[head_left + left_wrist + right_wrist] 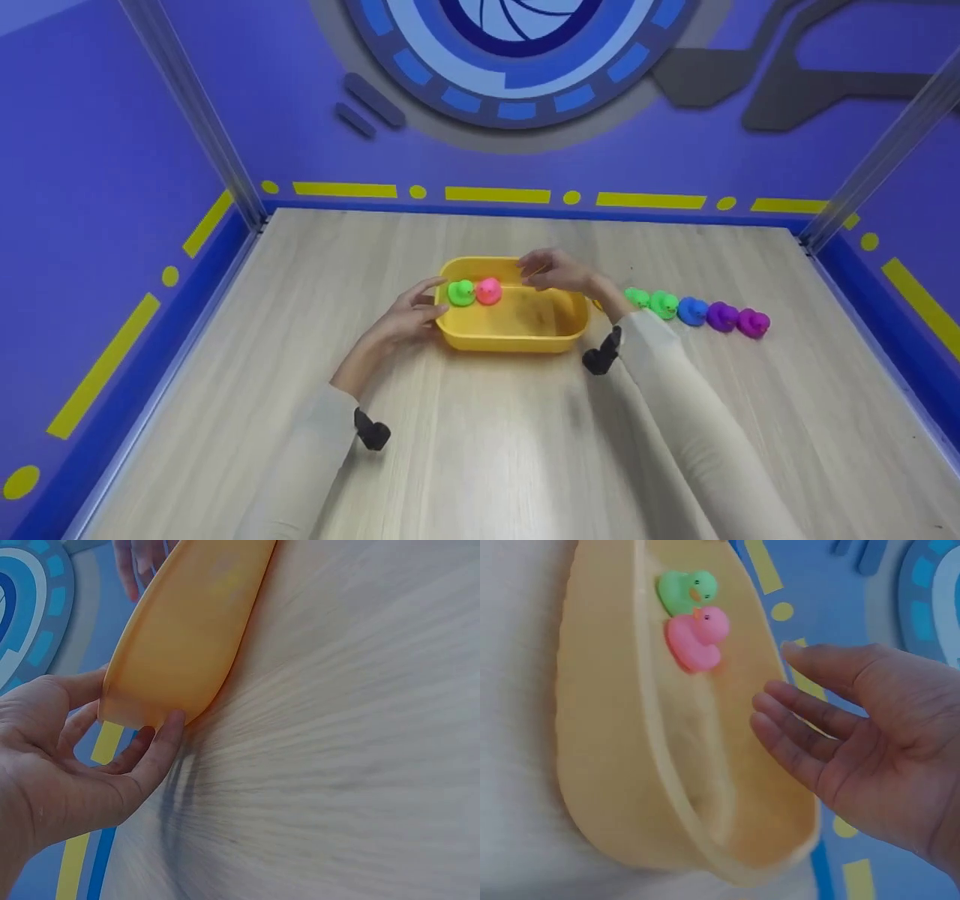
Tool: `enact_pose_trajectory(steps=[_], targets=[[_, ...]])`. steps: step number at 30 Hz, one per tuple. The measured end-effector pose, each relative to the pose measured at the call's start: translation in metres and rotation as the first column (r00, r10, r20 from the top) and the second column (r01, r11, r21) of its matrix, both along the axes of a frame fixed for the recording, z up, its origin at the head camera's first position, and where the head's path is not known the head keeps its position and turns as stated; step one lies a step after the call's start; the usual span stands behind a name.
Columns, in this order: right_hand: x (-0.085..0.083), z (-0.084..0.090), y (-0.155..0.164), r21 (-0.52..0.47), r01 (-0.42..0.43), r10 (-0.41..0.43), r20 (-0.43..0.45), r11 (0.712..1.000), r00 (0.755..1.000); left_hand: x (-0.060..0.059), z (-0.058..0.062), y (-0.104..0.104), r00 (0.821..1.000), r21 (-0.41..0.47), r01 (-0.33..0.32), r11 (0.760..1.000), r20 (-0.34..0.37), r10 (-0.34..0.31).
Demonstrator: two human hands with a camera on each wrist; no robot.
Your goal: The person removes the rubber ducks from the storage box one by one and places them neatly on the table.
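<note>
yellow tub [517,341] at frame centre, green duck [460,292] and pink duck [488,290] inside. left hand [409,315] cupping left end, fingers loosely bent. right hand [555,271] hovering above rim, fingers spread, holding nothing.

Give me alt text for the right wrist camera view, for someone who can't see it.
An open right hand, fingers straight and holding nothing, hovers over the far rim of a yellow tub. Inside the tub a green duck and a pink duck sit side by side, touching.
</note>
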State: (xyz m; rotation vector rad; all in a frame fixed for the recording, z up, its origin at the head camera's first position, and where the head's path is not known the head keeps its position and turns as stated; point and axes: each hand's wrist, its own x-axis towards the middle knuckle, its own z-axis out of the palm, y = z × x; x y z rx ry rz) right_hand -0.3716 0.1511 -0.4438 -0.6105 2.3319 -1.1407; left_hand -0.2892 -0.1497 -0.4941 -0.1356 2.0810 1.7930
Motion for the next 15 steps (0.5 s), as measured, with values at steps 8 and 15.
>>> enact_pose_trajectory(steps=[8, 15], targets=[[0.004, -0.028, -0.034, 0.096, 0.09, -0.098, 0.083, 0.991, 0.992, -0.003, 0.003, 0.001, 1.0, -0.003, 0.027, 1.0, -0.015, -0.027], [0.011, -0.032, -0.061, 0.134, 0.079, -0.076, -0.029, 0.988, 0.997, 0.0, 0.002, -0.003, 1.0, -0.006, 0.022, 1.0, -0.016, -0.022]])
